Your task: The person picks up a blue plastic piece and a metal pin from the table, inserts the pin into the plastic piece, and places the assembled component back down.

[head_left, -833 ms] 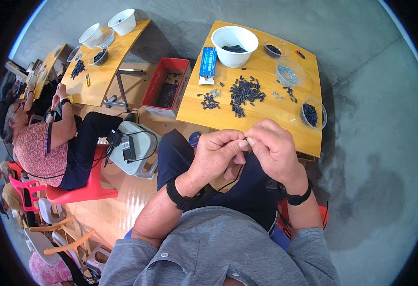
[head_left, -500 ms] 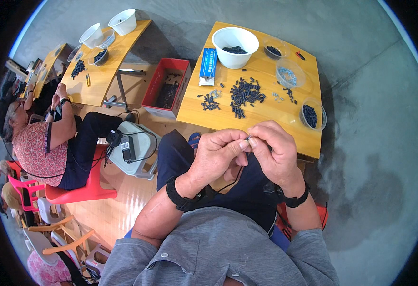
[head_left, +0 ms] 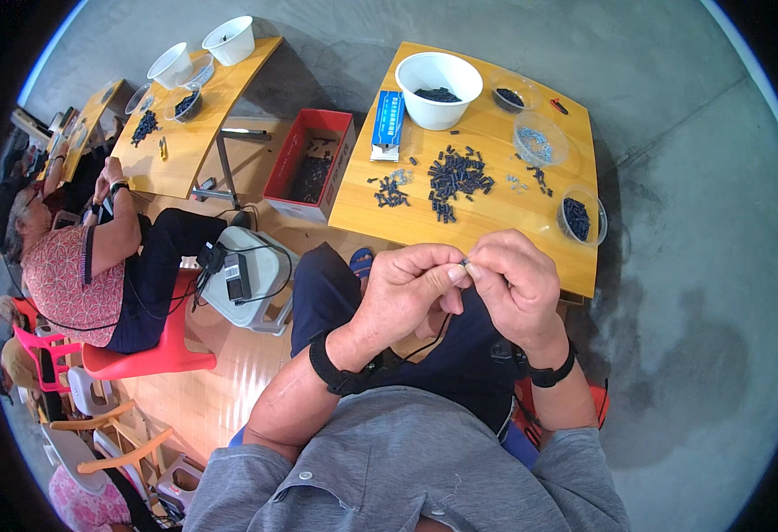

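Close to the table's near edge, my left hand [head_left: 406,288] and my right hand [head_left: 520,282] meet fingertip to fingertip. Both are closed in a pinch on one small dark piece [head_left: 465,262], mostly covered by the fingers, so its exact kind does not show. Beyond them on the wooden table [head_left: 375,217] lies a pile of short black cylindrical pieces [head_left: 458,175]. A smaller heap of black pieces [head_left: 392,195] mixed with clear bits is to its left. A clear tub [head_left: 577,218] of black pieces stands at the right edge.
A white bowl [head_left: 440,111], a blue box [head_left: 388,122], a clear tub with light-blue bits [head_left: 538,142] and another tub [head_left: 510,96] stand farther back. Left of the table are a red carton [head_left: 307,164], a grey stool [head_left: 256,285] and a seated person [head_left: 78,275] by another table.
My hands stay pinched together, with the fingertips shifted slightly. The view has moved a little; the table's contents look the same.
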Available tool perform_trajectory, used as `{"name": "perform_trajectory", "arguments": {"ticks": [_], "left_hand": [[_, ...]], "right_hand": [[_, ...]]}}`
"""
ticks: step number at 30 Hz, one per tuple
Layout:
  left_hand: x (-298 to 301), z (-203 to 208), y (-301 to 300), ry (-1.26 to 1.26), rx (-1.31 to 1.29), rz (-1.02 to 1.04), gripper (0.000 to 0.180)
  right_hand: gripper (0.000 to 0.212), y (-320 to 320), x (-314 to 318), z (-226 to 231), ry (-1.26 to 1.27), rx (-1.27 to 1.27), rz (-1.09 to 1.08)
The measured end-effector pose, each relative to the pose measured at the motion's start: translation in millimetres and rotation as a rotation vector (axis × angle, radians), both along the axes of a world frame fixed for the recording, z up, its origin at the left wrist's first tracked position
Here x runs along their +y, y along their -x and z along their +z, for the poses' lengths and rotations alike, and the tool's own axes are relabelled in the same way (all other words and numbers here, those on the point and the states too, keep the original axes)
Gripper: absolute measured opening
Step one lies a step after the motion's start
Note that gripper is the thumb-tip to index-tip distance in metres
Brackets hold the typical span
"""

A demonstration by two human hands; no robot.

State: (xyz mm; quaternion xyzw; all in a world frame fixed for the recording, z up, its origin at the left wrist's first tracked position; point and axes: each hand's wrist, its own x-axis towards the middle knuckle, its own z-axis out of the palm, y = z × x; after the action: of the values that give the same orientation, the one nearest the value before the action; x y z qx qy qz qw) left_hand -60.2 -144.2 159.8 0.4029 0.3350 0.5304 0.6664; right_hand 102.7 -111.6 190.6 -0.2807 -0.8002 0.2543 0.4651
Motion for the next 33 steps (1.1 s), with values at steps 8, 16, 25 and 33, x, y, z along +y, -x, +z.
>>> {"name": "perform_trajectory", "arguments": {"ticks": [8,16,25,33], "left_hand": [[0,0,1,0.009,0.040,0.014,0.013],[4,-9,4,0.085,0.043,-0.026,0.014],[12,-4,5,0.065,0.018,-0.092,0.013],[12,-7,4,0.032,-0.007,-0.091,0.012]], "right_hand": [[0.011,1,-3,-7,-0.034,-0.013,-0.013],[0.012,-4,5,-12,-0.004,-0.118,0.054],[0.012,-7,6,-12,0.220,0.099,0.032],[0.014,-11,12,-5,0.121,-0.007,0.133]]}}
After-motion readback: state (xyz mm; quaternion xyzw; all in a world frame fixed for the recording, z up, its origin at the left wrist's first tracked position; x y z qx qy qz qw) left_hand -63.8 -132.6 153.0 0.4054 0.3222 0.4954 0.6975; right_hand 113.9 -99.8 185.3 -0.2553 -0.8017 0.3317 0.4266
